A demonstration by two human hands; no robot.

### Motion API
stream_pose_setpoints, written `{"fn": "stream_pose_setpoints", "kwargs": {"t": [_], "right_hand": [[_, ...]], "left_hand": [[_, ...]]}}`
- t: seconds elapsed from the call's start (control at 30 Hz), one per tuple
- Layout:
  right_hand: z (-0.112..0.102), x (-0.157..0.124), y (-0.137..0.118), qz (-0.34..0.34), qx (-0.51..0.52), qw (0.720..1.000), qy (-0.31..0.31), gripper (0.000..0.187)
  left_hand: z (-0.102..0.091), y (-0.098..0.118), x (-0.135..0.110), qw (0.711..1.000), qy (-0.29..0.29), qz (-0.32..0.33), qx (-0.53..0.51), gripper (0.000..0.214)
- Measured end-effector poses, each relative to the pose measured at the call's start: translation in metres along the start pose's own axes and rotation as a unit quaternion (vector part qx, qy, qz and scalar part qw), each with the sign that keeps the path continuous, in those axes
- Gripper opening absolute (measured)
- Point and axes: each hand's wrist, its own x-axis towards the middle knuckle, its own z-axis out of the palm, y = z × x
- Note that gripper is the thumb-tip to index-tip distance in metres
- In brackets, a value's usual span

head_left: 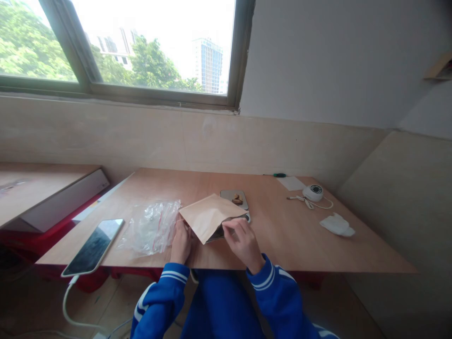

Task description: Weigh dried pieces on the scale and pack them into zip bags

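left grip (181, 242) clamped on paper pouch (206, 216) corner | right grip (243, 240) pinching its mouth edge | I judge: hold both pinches firm, mouth taut, clear of the scale (228, 194) just beyond

One tan kraft-paper pouch (206, 215), one heap of clear plastic zip bags (151, 226), one black-screened phone (93, 246) at the left edge of the wooden table (282, 235), one grey scale (233, 197), one round white device (312, 192), one crumpled white cloth (336, 224).

The paper pouch (206, 215) is tan; the clear bags (151, 227) carry red lines. Blue sleeves (168, 278) bear white stripes. The tabletop (289, 238) is pale brown wood, the phone (93, 246) black-screened and white-edged; the pen (279, 175) looks green.
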Motion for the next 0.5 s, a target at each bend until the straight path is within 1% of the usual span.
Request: {"fn": "stream_pose_setpoints", "kwargs": {"t": [0.1,0.17,0.27,0.33,0.43,0.5], "right_hand": [[-0.004,-0.002,-0.006,0.034,-0.028,0.999,-0.01,0.019],[-0.002,0.0,-0.008,0.073,-0.047,0.996,-0.037,0.021],[0.006,0.002,-0.007,0.136,-0.084,0.983,-0.086,0.017],[0.013,0.003,-0.006,0.157,-0.119,0.975,-0.102,0.018],[0.028,0.01,-0.006,0.153,-0.166,0.964,-0.139,0.032],[0.04,0.019,-0.008,0.17,-0.194,0.95,-0.177,0.037]], "left_hand": [[0.0,-0.002,0.0,1.0,-0.01,-0.001,0.004,0.015],[0.0,-0.003,0.0,1.0,-0.016,0.01,0.006,0.016],[0.0,-0.002,0.0,0.999,-0.032,0.012,0.014,0.018],[-0.001,0.0,0.001,0.999,-0.037,0.014,0.018,0.022],[-0.001,0.005,0.002,0.999,-0.008,0.039,0.017,0.031],[-0.002,0.008,0.002,0.998,0.014,0.057,0.021,0.041]]}}
